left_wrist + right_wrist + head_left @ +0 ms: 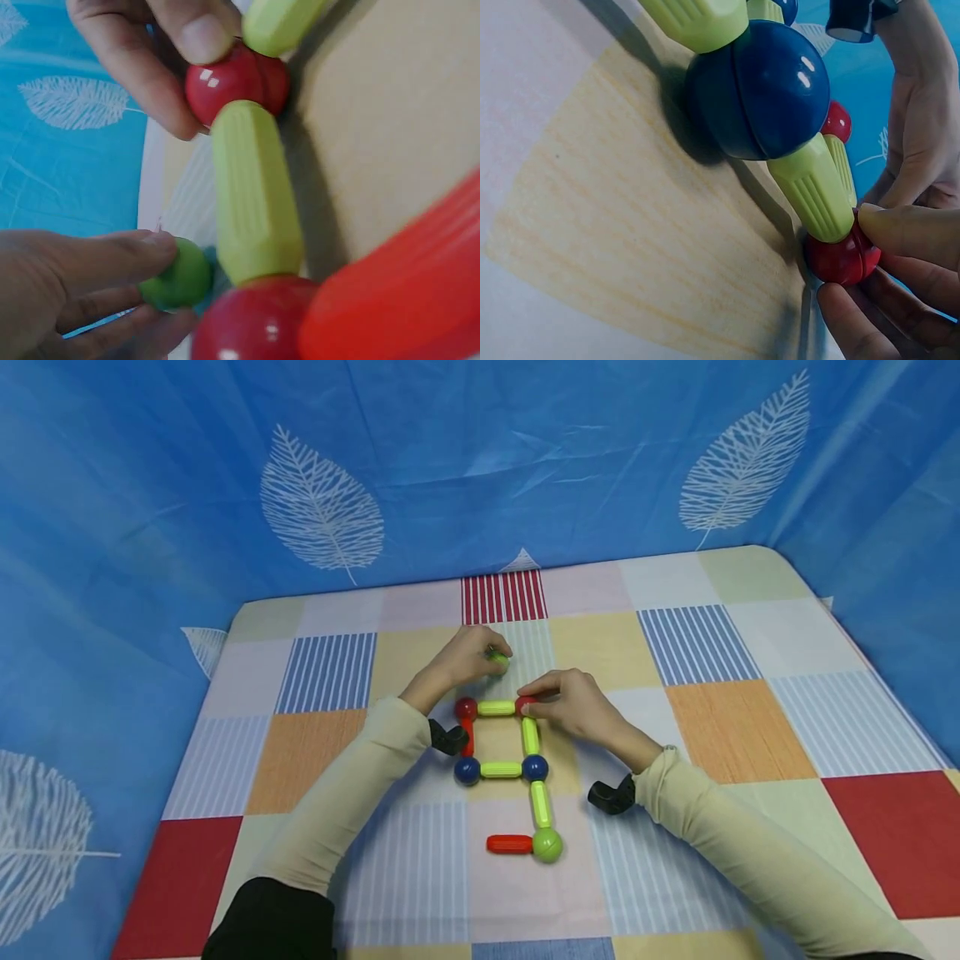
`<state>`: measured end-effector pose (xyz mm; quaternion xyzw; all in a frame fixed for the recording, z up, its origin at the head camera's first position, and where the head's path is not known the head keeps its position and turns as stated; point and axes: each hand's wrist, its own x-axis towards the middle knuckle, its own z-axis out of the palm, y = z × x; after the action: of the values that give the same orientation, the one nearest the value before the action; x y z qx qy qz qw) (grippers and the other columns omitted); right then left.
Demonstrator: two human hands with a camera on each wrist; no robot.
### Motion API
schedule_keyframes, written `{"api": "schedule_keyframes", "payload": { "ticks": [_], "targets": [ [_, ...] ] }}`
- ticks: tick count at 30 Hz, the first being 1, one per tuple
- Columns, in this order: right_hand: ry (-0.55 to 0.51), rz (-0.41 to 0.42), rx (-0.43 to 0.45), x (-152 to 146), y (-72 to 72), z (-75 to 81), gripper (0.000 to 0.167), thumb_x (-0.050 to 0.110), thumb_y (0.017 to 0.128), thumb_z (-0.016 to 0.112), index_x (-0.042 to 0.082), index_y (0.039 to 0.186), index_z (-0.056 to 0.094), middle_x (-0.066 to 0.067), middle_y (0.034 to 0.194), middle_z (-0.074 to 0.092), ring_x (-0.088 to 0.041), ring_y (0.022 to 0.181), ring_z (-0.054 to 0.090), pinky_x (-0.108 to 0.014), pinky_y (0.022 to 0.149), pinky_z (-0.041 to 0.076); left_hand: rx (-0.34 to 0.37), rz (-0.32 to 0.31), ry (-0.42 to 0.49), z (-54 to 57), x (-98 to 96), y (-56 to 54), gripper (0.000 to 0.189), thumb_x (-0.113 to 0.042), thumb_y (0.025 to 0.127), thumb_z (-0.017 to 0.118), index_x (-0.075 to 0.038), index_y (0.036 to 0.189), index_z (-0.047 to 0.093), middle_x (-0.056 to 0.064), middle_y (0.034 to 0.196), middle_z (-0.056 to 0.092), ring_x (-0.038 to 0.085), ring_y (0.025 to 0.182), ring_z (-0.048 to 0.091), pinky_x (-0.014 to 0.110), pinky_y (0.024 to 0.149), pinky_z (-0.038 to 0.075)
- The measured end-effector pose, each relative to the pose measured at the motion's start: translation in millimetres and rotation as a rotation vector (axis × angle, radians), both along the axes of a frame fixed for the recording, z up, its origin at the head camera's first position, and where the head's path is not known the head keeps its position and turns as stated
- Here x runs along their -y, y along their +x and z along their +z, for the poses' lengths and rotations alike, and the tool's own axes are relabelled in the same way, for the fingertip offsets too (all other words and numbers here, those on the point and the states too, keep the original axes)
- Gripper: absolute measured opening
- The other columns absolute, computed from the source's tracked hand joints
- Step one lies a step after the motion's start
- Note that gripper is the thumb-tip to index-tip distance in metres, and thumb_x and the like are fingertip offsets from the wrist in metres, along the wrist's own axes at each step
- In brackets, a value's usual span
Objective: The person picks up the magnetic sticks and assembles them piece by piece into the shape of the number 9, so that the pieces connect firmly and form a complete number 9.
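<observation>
A frame of yellow-green magnetic rods and balls lies on the table. My right hand (577,706) pinches the red ball (240,82) at its far right corner, thumb and fingers on opposite sides. Beyond the frame, my left hand (467,656) holds a green ball (184,277) between thumb and fingers. Another red ball (466,708) marks the far left corner, joined by a red rod (468,737) to a blue ball (467,770). From the second blue ball (535,767), a yellow-green rod (541,804) runs toward me.
That rod ends at a green ball (547,845) with a red rod (510,844) pointing left. A patchwork cloth (720,860) covers the table. Blue curtains (480,468) with white leaf prints stand behind and beside it. Black wrist straps (615,795) sit at both cuffs.
</observation>
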<state>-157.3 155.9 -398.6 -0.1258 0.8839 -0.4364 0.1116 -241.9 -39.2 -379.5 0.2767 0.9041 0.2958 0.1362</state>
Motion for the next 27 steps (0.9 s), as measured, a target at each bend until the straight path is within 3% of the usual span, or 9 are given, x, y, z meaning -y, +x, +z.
{"api": "schedule_keyframes", "payload": {
  "ticks": [17,21,27],
  "targets": [
    [-0.012,-0.005,0.010,1,0.6,-0.2,0.023,0.014,0.087,0.076,0.008,0.109,0.076,-0.001,0.102,0.074,-0.021,0.102,0.065,-0.041,0.088,0.049,0.030,0.134,-0.008,-1.4,19.3,4.8,0.023,-0.003,0.088,0.072,0.001,0.110,0.073,0.012,0.109,0.070,0.024,0.101,0.059,0.036,0.089,0.047],
    [-0.013,0.003,0.007,0,0.4,-0.6,0.023,0.015,0.087,0.076,0.008,0.110,0.076,-0.001,0.103,0.074,-0.022,0.104,0.065,-0.042,0.090,0.048,0.030,0.152,-0.018,0.1,30.6,15.0,0.024,-0.003,0.087,0.072,0.001,0.110,0.073,0.013,0.109,0.069,0.025,0.100,0.058,0.037,0.088,0.047],
    [-0.009,-0.001,0.017,-1,-0.4,0.2,0.024,0.015,0.087,0.076,0.008,0.110,0.075,-0.002,0.105,0.073,-0.022,0.105,0.064,-0.043,0.092,0.048,0.011,0.208,-0.020,-0.3,58.2,42.6,0.022,-0.003,0.087,0.072,0.002,0.109,0.073,0.015,0.110,0.069,0.027,0.098,0.060,0.039,0.086,0.049]
  ]
}}
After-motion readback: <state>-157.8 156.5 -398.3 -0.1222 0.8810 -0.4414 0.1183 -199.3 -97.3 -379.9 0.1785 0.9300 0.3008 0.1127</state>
